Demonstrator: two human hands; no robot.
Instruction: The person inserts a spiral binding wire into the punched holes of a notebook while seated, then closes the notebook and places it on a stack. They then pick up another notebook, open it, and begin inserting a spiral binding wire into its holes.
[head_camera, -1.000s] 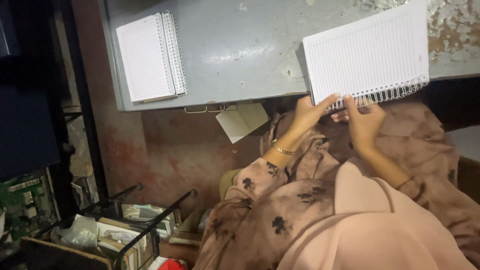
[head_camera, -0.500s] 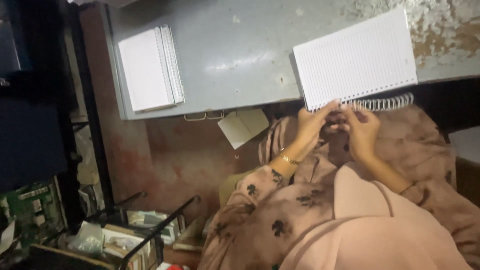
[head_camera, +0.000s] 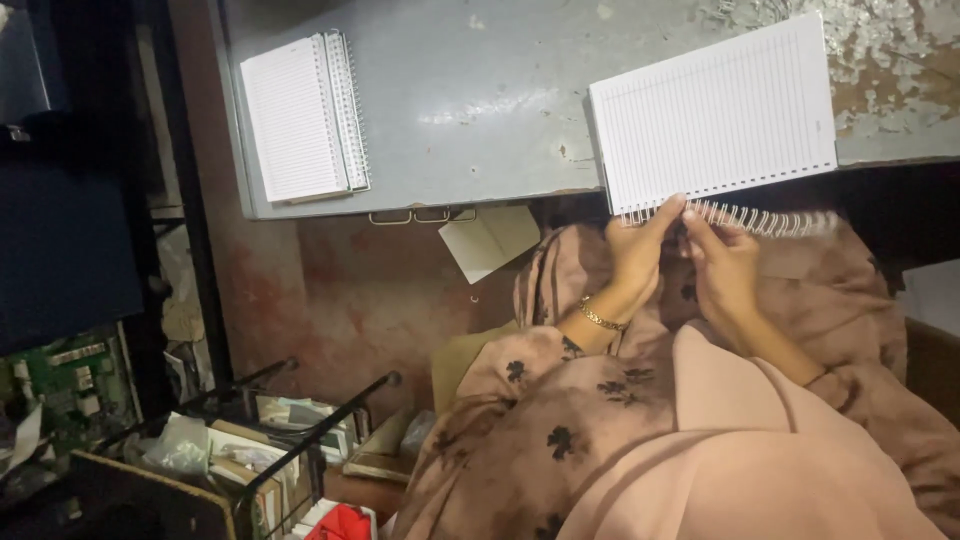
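Lined paper (head_camera: 715, 115), a white punched stack, lies at the near edge of the grey metal table (head_camera: 480, 100), its row of holes hanging just over that edge. A white wire spiral binding (head_camera: 760, 218) runs along the punched side, touching the sheets at its left end and trailing free to the right, just below the table edge. The left hand (head_camera: 640, 255) reaches up from the lap with its wrist bent back, a gold bracelet (head_camera: 600, 318) around it, and its fingertips pinch the bottom edge of the stack where the spiral meets it. The right hand (head_camera: 722, 262) rises beside it, almost touching, fingers curled and closed on the coil right under the table edge. Both forearms come from pink sleeves and slant toward the table. Far along the table to the left, well apart from the hands, a finished spiral notebook (head_camera: 300, 115) lies flat. A cream card (head_camera: 490, 240) hangs below the table edge.
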